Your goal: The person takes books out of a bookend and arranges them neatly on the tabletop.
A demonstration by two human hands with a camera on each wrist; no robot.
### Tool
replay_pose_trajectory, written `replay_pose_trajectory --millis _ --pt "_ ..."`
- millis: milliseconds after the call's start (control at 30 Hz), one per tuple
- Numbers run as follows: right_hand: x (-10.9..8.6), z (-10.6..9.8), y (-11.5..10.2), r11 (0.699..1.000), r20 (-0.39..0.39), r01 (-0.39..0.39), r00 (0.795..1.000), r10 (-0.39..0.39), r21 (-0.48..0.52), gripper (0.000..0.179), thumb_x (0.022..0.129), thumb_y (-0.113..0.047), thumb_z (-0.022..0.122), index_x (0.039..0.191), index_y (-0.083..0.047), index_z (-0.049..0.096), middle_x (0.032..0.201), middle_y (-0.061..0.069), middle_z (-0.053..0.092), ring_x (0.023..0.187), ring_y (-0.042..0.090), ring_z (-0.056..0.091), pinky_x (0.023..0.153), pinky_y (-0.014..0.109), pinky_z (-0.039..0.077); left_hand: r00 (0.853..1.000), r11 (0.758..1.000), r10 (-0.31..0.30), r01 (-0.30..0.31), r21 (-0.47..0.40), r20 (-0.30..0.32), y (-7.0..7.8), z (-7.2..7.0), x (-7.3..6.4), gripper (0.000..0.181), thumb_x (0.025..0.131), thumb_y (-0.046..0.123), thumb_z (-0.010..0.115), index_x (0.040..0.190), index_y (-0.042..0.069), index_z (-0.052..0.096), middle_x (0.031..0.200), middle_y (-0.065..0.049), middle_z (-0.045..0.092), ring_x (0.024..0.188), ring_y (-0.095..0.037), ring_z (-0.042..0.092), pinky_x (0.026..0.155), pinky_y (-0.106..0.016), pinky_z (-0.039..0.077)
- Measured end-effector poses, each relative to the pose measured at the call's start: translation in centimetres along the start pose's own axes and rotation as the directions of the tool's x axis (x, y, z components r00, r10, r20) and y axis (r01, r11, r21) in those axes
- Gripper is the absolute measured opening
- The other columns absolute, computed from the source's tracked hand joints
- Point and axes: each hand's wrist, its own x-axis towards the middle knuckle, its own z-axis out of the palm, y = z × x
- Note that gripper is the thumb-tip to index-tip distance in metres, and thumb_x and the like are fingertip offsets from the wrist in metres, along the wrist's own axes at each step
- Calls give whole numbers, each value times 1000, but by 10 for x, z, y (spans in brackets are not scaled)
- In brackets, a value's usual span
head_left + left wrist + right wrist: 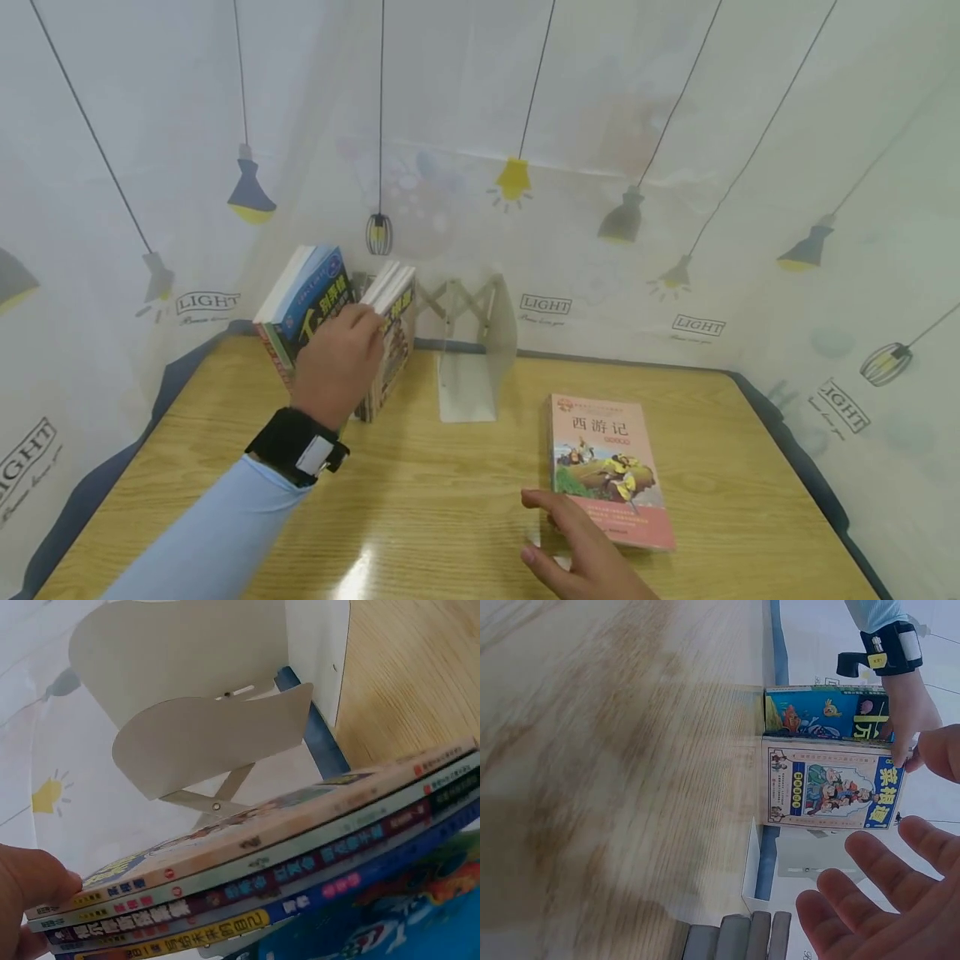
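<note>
At the back left of the table my left hand (335, 360) grips several thin books (395, 321) by their top edge. In the left wrist view its thumb lies on the outer cover, and the spines (247, 889) run side by side. Those books stand upright; the front cover (832, 787) shows cartoon figures in the right wrist view. Left of them lean more books, among them a blue one (311, 287). My right hand (588, 554), fingers spread and holding nothing, hovers by the near end of a pink book (607, 467) lying face up.
Just right of the upright books stands a pale expanding bookend (468, 387) with crossed bars behind. A printed cloth (450, 108) with lamp pictures hangs around the wooden table (420, 500). Grey slab-like shapes (735, 937) show low in the right wrist view.
</note>
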Motion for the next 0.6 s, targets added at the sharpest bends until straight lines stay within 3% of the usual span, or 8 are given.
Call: replay_pose_trajectory --millis 100,200,333,600 --pt "0 1 0 1000 4 2 1000 -2 3 52 101 -26 63 147 -32 41 147 -3 50 132 18 50 105 41 49 998 995 -56 59 -82 39 2 -1 3 14 90 3 71 103 -1 73 105 -18 69 80 -32 69 66 -45 60" --pt "1 1 -1 1000 4 0 1000 0 4 52 101 -27 62 147 -32 41 147 -1 50 132 19 50 105 42 49 995 988 -96 99 -114 37 4 -3 8 14 91 4 70 103 0 75 101 -19 68 72 -30 68 61 -44 58" --pt "2 1 -1 1000 2 -1 1000 1 -3 51 100 -27 63 147 -30 42 147 3 51 132 21 50 104 42 50 992 988 -123 125 -96 27 7 -6 14 15 92 7 69 104 1 76 96 -20 68 64 -29 66 51 -44 55" --pt "3 2 1 1000 4 3 1000 -3 -4 50 100 -27 64 145 -30 44 147 5 51 132 19 50 103 41 50 972 971 -228 231 -69 48 5 -8 19 20 94 17 68 109 7 78 95 -16 73 68 -29 66 47 -45 51"
